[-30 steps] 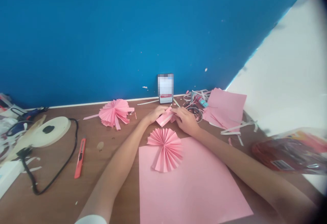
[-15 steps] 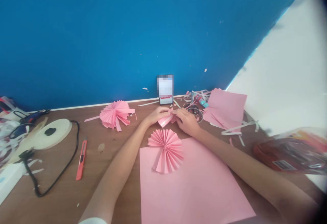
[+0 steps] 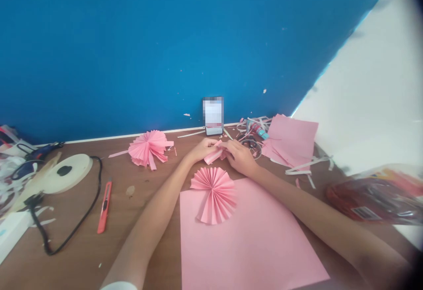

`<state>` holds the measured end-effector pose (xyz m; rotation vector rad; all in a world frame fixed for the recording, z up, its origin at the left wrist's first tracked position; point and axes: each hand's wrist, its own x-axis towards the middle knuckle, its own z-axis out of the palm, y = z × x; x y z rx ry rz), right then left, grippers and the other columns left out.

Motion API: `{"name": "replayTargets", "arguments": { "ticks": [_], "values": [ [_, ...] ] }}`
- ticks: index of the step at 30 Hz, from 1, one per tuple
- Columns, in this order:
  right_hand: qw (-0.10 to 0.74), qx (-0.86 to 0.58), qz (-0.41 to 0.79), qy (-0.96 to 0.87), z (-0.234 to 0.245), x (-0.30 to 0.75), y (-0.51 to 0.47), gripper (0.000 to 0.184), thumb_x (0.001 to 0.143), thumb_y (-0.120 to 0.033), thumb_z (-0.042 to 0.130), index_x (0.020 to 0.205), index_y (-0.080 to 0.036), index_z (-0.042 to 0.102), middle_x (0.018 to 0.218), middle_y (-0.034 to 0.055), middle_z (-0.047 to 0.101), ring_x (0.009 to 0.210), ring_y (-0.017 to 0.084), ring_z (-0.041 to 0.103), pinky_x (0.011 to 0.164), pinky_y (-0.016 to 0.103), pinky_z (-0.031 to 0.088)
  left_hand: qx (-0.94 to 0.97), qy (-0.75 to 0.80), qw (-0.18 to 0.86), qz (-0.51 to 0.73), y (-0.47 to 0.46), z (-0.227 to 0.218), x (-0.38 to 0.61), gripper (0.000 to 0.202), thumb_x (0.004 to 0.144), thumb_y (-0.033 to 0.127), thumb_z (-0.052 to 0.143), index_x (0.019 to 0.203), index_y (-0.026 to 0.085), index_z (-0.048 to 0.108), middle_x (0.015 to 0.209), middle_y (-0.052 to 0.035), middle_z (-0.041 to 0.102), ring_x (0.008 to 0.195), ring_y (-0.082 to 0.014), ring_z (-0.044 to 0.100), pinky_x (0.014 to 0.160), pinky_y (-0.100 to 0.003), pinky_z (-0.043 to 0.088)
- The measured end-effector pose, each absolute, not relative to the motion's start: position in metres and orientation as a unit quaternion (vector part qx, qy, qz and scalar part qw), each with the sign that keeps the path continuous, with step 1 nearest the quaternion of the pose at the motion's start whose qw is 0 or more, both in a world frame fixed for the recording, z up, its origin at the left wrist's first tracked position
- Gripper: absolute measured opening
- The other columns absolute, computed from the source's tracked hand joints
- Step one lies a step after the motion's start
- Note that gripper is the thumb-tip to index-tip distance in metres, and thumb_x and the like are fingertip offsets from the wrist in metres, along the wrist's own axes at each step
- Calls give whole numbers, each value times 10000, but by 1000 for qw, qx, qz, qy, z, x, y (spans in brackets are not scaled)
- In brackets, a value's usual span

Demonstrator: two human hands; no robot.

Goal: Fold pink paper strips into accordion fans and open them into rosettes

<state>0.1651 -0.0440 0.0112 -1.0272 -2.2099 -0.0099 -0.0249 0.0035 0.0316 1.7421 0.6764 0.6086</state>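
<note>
My left hand (image 3: pixel 202 148) and my right hand (image 3: pixel 240 156) meet at the far middle of the brown table (image 3: pixel 139 210), both pinched on a small folded strip of pink paper (image 3: pixel 213 155). Just in front of them a pleated pink paper fan (image 3: pixel 214 194) lies on the top edge of a large pink sheet (image 3: pixel 251 241). A second, fuller pink fan (image 3: pixel 147 147) rests to the left near the blue wall.
A phone (image 3: pixel 213 115) leans on the wall behind my hands. Paper scraps, scissors (image 3: pixel 253 143) and a pink paper stack (image 3: pixel 292 139) lie at the right. A red cutter (image 3: pixel 104 206), tape roll (image 3: pixel 66 172), black cable (image 3: pixel 76 224) sit left; a plastic bag (image 3: pixel 373 195) far right.
The folded pink strip has been pressed narrower between my fingers; both hands stayed in place. The view shifted only slightly.
</note>
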Motion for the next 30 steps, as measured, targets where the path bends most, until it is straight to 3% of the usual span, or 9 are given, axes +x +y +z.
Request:
{"name": "replayTargets", "arguments": {
  "ticks": [30],
  "values": [
    [331, -413, -15, -849, 12, 162, -45, 323, 925, -164, 399, 1229, -188, 506, 1048, 96, 635, 1010, 227, 564, 863, 360, 461, 718, 277, 580, 268, 5, 30, -25, 397, 848, 442, 544, 936, 80, 684, 816, -106, 710, 778, -192, 655, 701, -257, 484]
  ]
}}
